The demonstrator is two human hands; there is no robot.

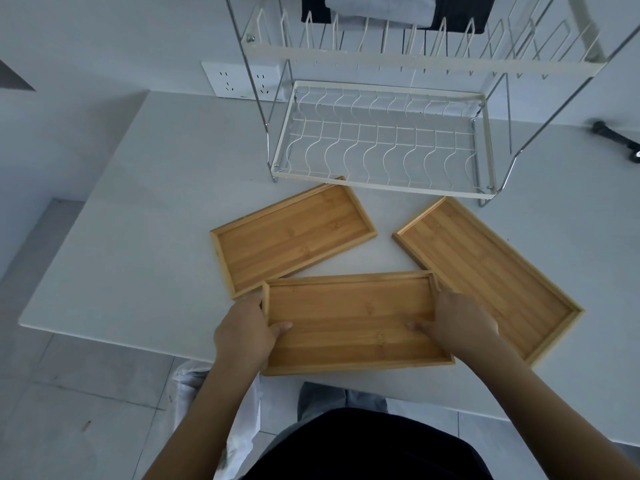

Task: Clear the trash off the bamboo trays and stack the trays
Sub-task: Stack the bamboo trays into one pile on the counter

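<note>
Three bamboo trays lie on the white table, all bare inside. The near tray (pixel 349 320) is at the table's front edge, its far left corner overlapping the left tray (pixel 291 233). My left hand (pixel 242 332) grips the near tray's left end, thumb inside the rim. On its right end my right hand (pixel 460 323) holds the same way, thumb on the tray floor. The right tray (pixel 491 271) lies angled behind my right hand. No trash shows on any tray.
A white wire dish rack (pixel 381 150) stands just behind the trays on chrome legs, with an upper tier above. A wall socket (pixel 239 79) is behind it. A black object (pixel 616 136) lies at the far right. A white bag (pixel 242 410) hangs below the table's front edge.
</note>
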